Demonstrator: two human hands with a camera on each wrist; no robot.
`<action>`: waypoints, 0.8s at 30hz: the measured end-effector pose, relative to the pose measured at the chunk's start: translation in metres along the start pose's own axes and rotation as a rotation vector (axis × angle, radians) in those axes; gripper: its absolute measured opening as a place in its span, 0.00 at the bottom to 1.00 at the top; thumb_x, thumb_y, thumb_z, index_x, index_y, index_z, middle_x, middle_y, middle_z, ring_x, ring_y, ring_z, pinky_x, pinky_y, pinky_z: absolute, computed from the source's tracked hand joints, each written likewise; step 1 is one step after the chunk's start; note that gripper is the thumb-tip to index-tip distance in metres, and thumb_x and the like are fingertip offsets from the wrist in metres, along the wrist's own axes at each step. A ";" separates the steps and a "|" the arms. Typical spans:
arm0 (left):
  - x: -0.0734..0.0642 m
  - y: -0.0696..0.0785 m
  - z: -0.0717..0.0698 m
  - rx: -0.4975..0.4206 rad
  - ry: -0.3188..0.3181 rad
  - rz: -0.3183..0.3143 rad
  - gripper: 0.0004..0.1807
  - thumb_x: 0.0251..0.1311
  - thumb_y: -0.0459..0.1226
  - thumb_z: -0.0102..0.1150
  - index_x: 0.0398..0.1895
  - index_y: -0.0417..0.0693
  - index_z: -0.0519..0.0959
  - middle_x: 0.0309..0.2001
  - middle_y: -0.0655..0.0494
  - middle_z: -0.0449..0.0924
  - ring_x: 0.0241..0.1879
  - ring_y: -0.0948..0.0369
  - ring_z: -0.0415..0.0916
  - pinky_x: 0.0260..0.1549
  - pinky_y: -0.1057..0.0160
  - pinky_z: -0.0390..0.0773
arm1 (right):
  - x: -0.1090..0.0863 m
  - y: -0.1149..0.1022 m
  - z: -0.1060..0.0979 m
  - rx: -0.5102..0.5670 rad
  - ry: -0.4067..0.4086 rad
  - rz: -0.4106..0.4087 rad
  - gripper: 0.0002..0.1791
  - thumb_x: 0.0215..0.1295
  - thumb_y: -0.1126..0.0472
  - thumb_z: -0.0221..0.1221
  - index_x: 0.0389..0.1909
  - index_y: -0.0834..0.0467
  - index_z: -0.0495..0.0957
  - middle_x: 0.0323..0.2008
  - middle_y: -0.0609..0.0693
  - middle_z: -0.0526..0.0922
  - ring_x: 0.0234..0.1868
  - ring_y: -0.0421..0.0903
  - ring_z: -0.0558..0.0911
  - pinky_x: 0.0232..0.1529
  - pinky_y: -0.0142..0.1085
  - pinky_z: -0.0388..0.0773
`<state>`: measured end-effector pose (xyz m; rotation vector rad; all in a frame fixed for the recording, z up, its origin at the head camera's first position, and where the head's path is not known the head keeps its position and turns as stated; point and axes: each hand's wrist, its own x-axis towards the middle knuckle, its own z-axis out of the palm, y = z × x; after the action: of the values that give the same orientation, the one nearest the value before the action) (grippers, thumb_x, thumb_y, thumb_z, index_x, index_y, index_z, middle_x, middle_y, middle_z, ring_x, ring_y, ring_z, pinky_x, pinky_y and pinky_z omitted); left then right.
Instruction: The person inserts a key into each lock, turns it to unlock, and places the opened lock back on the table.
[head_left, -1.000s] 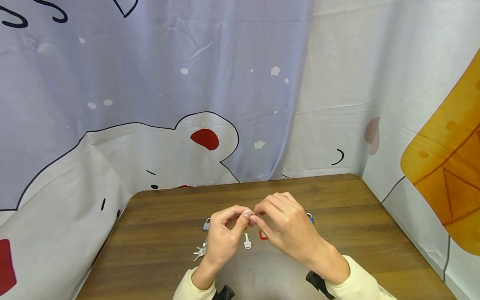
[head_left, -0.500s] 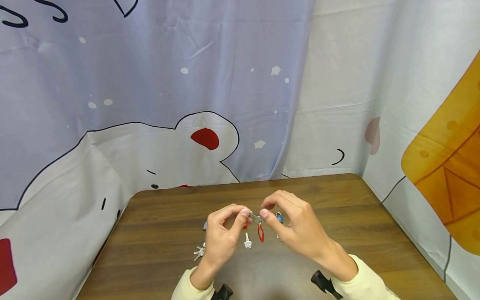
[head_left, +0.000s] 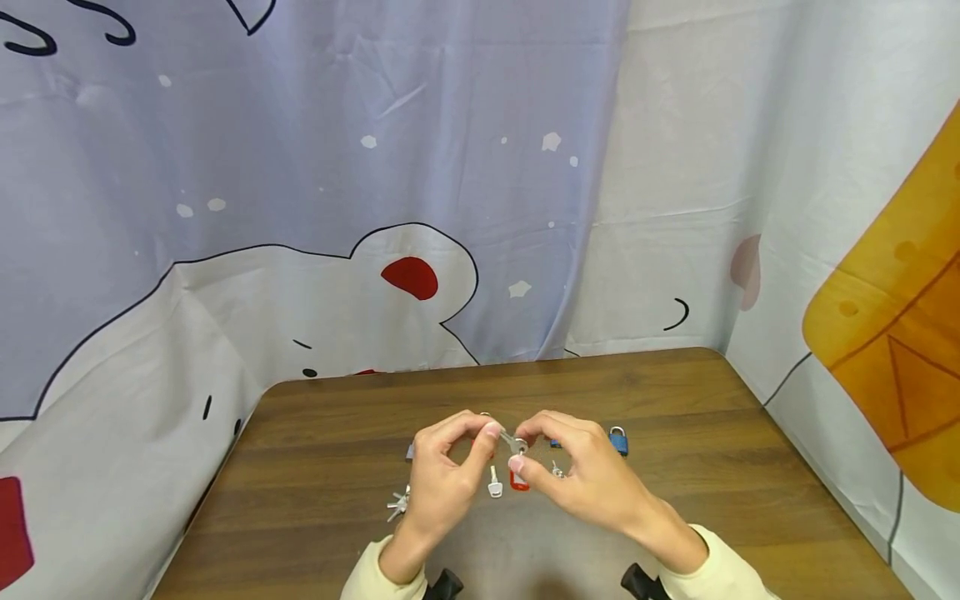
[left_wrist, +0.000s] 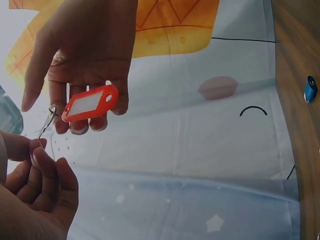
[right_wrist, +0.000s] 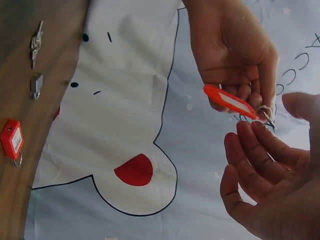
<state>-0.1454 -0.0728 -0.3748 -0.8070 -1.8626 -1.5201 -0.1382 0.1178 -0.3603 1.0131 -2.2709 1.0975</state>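
Observation:
My left hand (head_left: 447, 477) pinches a silver key (head_left: 510, 438) between thumb and forefinger. A red key tag (left_wrist: 90, 104) with a white label hangs from the key by a small metal ring (right_wrist: 265, 109). My right hand (head_left: 588, 467) is held around the ring end, its thumb apart from the fingers. In the right wrist view, the fingertips (right_wrist: 245, 129) of my right hand lie right at the tag's lower end, and the thumb stands off. Both hands are raised over the wooden table (head_left: 330, 467).
On the table lie a single key (head_left: 495, 482), a bunch of keys (head_left: 400, 504), small keys (head_left: 557, 470) and a blue padlock (head_left: 618, 442). A red padlock (right_wrist: 11, 140) and a silver padlock (right_wrist: 36, 86) lie there too. A printed curtain (head_left: 300, 167) rises behind.
My right hand first drew back from the left fingertips, uncovering the key and tag, then came back toward the ring. The tag has swung to show its face. My left hand keeps its pinch.

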 end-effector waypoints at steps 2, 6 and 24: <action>-0.001 0.000 0.000 0.008 -0.001 -0.001 0.05 0.60 0.26 0.61 0.31 0.42 0.84 0.21 0.52 0.80 0.24 0.69 0.77 0.25 0.68 0.78 | -0.002 0.001 0.003 -0.020 -0.007 -0.011 0.09 0.61 0.56 0.66 0.41 0.47 0.80 0.36 0.36 0.82 0.39 0.34 0.79 0.44 0.31 0.78; -0.002 -0.001 0.001 0.021 -0.003 -0.007 0.05 0.60 0.26 0.61 0.31 0.43 0.84 0.21 0.52 0.81 0.24 0.69 0.76 0.24 0.70 0.77 | -0.004 0.001 0.007 -0.050 -0.009 -0.032 0.06 0.60 0.56 0.66 0.37 0.45 0.79 0.33 0.35 0.81 0.36 0.33 0.78 0.40 0.30 0.77; -0.005 -0.006 0.010 0.060 -0.023 -0.006 0.04 0.61 0.29 0.62 0.31 0.46 0.84 0.24 0.55 0.83 0.25 0.67 0.78 0.27 0.71 0.78 | -0.012 0.005 0.011 -0.022 0.054 0.017 0.12 0.59 0.66 0.62 0.25 0.43 0.76 0.22 0.30 0.74 0.26 0.29 0.71 0.30 0.24 0.70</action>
<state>-0.1469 -0.0646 -0.3840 -0.7954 -1.9196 -1.4566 -0.1351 0.1164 -0.3766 0.9454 -2.2483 1.0909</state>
